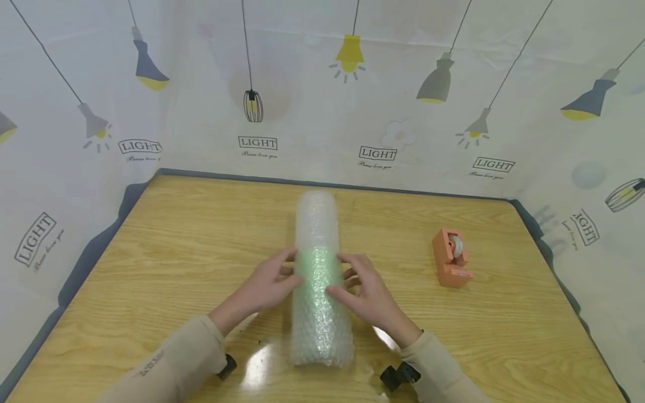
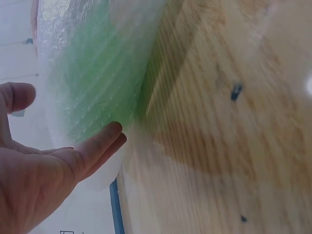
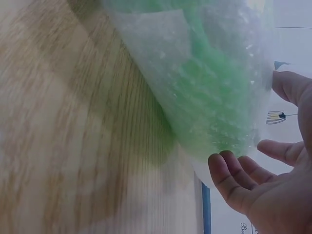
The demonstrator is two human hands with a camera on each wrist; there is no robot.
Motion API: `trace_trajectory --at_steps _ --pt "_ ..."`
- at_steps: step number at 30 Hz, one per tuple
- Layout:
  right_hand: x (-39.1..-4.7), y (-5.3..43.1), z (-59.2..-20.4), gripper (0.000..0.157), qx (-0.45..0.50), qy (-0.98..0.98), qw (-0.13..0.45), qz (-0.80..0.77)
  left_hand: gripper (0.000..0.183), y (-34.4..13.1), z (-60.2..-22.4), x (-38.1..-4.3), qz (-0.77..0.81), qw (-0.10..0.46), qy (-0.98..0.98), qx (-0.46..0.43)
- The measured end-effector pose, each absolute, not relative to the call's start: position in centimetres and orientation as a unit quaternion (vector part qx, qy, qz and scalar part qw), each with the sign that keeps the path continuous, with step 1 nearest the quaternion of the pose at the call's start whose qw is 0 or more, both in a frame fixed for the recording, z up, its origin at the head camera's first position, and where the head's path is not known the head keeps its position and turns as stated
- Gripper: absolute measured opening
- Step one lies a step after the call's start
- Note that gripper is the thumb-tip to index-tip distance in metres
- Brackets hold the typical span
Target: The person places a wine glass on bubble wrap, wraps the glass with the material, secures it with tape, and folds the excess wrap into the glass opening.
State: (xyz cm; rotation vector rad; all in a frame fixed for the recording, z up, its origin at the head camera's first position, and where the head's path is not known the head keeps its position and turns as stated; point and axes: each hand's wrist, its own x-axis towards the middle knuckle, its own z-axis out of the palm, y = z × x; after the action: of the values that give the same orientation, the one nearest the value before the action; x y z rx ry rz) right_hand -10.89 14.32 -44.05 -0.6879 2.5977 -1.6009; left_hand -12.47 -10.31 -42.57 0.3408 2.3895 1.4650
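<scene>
The left grip (image 1: 267, 286) and the right grip (image 1: 371, 292) stood on two sides of a roll of bubble wrap (image 1: 319, 305), which lay on the table (image 1: 211, 229) between them and stretched both ahead of them and back toward the person. Both grips were spread, the fingers relaxed and the thumbs apart from them, with the fingertips at the sides of the roll; how strongly they pressed, if at all, I cannot tell. A green thing (image 1: 318, 260) showed blurred through the wrap, just between the two grips, and its exact kind could not be made out. As I judge it, the rolling was mostly done, because the wrap went round the green thing and reached past it at both ends. No tape could be seen on the roll, and the ends did not look folded, so fastening the loose edge was probably still left. For this, a tape dispenser (image 1: 443, 262) with a roll of tape (image 1: 456, 246) stood well apart to the right of the right grip, a little farther forward, and neither grip touched it.
</scene>
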Motion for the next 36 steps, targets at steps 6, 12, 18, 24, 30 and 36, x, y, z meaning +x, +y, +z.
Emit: trace_trajectory --at_steps 6,12,18,24,30,36 --pt "-10.7 14.4 -43.8 0.059 -0.226 0.836 -0.015 -0.5 0.076 -9.8 -42.5 -12.4 0.5 0.177 0.84 0.111" --pt "-10.7 14.3 -43.8 0.06 -0.237 0.842 -0.029 -0.483 0.089 -9.7 -42.7 -12.5 0.484 0.178 0.847 0.133" --pt "-10.8 14.2 -43.9 0.06 -0.248 0.84 -0.035 -0.481 0.097 -9.7 -42.4 -12.4 0.423 0.139 0.884 0.141" --pt "-10.8 14.1 -43.8 0.059 -0.255 0.837 -0.038 -0.483 0.11 -9.4 -41.4 -12.1 0.379 0.083 0.908 0.159" --pt "-10.8 14.2 -43.9 0.055 -0.26 0.831 -0.034 -0.49 0.112 -8.6 -40.9 -11.9 0.344 0.045 0.915 0.206" --pt "-10.9 14.1 -44.1 0.051 -0.274 0.82 -0.04 -0.501 0.108 -8.1 -40.6 -12.0 0.302 0.006 0.921 0.247"
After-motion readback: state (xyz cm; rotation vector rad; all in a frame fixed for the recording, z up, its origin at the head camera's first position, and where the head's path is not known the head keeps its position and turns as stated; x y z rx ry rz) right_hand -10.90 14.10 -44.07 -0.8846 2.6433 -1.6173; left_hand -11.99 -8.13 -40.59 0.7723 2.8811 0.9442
